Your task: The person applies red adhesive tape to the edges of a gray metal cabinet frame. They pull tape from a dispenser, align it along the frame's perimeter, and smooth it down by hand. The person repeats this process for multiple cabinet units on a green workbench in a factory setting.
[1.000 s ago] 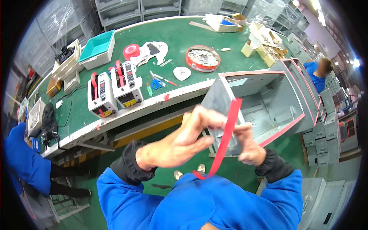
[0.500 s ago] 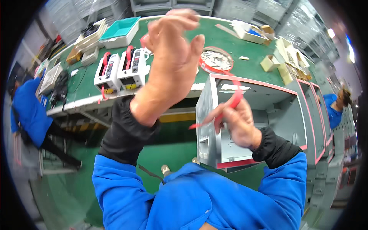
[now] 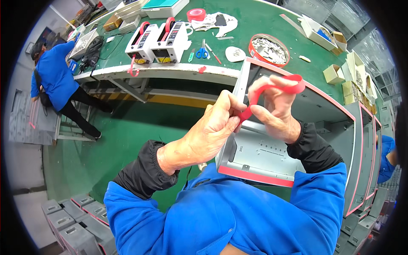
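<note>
Well, nearest of all, a red strip (image 3: 299, 87) runs between the two hands, above the open grey case. The left hand (image 3: 208, 129) has thumb and forefinger pinched on its lower end; the right hand (image 3: 277, 108) is half curled, with the strip passing its thumb and looping out by the fingertips (how firmly it grips, I cannot tell). The step in hand looks like managing the loose strip, and so curled a length seems to call for a light, taut hold, as it could fold onto itself.

From the hands, the case (image 3: 272, 149) opens mostly toward three and four o'clock, red lining along its near rim; the hands and strip hide part of its left side. Beyond is the green surface (image 3: 257, 20): a round red tub (image 3: 289, 57) of white pieces at one o'clock, close behind the case; blue scissors (image 3: 201, 53) at eleven; two white dispensers (image 3: 166, 46) nearer ten. Farther, a red tape roll (image 3: 196, 15) lies beside a white rag (image 3: 228, 24) at eleven, and a co-worker (image 3: 59, 70) stands between nine and ten
</note>
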Tool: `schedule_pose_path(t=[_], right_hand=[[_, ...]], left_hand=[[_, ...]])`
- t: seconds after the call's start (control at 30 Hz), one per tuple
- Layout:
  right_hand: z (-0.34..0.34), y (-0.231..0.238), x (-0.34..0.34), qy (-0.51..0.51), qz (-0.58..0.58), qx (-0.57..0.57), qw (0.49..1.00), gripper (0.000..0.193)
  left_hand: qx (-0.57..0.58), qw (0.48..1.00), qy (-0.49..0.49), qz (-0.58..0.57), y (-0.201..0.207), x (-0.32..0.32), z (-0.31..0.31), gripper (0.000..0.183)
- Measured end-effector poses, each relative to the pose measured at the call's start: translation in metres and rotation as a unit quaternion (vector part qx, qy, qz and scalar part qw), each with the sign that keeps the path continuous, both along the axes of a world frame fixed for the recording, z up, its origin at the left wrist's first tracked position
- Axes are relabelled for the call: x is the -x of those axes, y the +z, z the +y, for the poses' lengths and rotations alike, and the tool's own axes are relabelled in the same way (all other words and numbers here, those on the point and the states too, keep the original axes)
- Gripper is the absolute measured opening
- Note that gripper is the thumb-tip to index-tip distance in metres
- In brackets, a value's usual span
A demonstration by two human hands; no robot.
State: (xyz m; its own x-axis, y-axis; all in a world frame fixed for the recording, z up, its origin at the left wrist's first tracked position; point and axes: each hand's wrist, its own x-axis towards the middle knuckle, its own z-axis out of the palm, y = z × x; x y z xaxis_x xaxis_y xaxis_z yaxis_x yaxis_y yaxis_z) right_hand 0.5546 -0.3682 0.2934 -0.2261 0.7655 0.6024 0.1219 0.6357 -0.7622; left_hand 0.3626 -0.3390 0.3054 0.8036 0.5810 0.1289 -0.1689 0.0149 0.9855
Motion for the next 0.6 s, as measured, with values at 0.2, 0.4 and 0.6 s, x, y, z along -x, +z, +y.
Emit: schedule_pose_path(t=[0.2, 0.4, 0.6], right_hand=[[-0.018, 0.000, 0.012, 0.011, 0.018, -0.013, 1.000, 0.075], [-0.058, -0.012, 0.044, 0.133, 0.057, 0.109, 0.983, 0.073], [-0.063, -0.027, 0.038, 0.104, 0.017, 0.177, 0.979, 0.052]], left_hand=[[0.073, 0.996, 0.027, 0.041, -0.039, 0.048, -0.025, 0.018], [0.154, 0.988, 0.009, -0.019, -0.096, 0.072, -0.057, 0.023], [-0.023, 0.998, -0.044, 0.041, -0.099, 0.070, -0.066, 0.037]])
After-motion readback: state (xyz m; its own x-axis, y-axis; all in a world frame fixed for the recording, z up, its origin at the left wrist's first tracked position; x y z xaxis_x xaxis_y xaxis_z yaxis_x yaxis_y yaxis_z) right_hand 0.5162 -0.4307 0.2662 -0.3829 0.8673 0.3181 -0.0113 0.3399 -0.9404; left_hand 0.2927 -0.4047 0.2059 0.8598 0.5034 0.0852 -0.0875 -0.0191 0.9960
